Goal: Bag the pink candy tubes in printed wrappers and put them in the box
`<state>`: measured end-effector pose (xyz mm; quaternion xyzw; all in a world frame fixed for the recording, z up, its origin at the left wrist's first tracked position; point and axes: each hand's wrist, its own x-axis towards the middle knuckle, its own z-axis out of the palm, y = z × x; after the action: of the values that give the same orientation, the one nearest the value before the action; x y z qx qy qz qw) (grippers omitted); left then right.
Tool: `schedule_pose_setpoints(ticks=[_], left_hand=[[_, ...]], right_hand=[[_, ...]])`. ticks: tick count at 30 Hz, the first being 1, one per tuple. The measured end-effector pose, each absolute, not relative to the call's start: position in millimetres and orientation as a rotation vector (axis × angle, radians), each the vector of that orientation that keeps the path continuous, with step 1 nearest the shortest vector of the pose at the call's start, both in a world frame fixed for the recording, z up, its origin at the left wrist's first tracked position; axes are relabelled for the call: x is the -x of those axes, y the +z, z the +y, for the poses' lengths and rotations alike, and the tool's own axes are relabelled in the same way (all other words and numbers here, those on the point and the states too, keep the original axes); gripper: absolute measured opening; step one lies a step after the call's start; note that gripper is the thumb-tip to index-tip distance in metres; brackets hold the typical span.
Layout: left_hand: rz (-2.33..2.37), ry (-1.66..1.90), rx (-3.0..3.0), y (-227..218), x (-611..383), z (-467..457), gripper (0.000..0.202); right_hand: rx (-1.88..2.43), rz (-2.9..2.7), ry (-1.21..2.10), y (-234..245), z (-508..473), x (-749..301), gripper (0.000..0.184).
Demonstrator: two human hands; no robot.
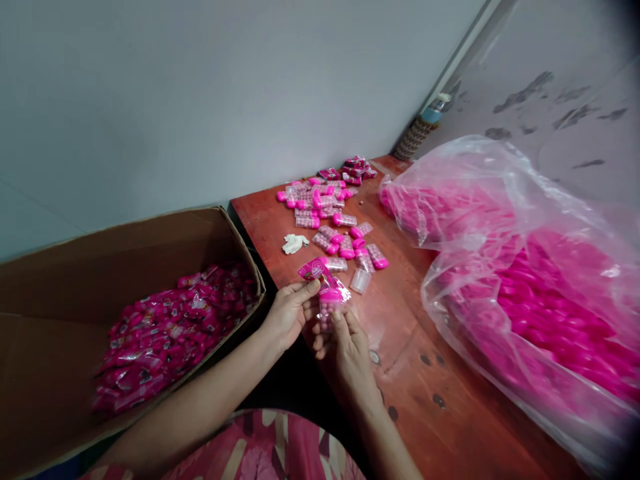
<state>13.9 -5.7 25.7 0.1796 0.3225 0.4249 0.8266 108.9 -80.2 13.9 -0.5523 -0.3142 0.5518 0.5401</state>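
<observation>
Over the table's near edge, my left hand (291, 311) pinches a pink printed wrapper (313, 268) between thumb and fingers. My right hand (349, 343) grips the lower end of a clear candy container (328, 308) with a pink cap and small pink balls inside. The container's cap end sits at the wrapper, and I cannot tell how far it is inside. Just beyond my hands lie an uncapped clear container (361, 281) and several filled, pink-capped candy containers (376, 256). Part of my left fingers is hidden behind the container.
At left, a cardboard box (240, 250) holds many pink packets (165, 333). A large clear plastic bag (470, 157) full of pink caps (555, 310) covers the table's right side. Crumpled white paper (295, 243) and dark pink packets (356, 168) lie on the reddish table (415, 320).
</observation>
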Motion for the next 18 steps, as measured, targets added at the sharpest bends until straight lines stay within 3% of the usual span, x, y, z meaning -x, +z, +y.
schedule_pose_setpoints(ticks=[18], left_hand=[[0.793, 0.684, -0.832, 23.0, -13.1, -9.8, 0.03]], right_hand=[[1.522, -0.922, 1.012, 3.3, -84.2, -109.0, 0.022]])
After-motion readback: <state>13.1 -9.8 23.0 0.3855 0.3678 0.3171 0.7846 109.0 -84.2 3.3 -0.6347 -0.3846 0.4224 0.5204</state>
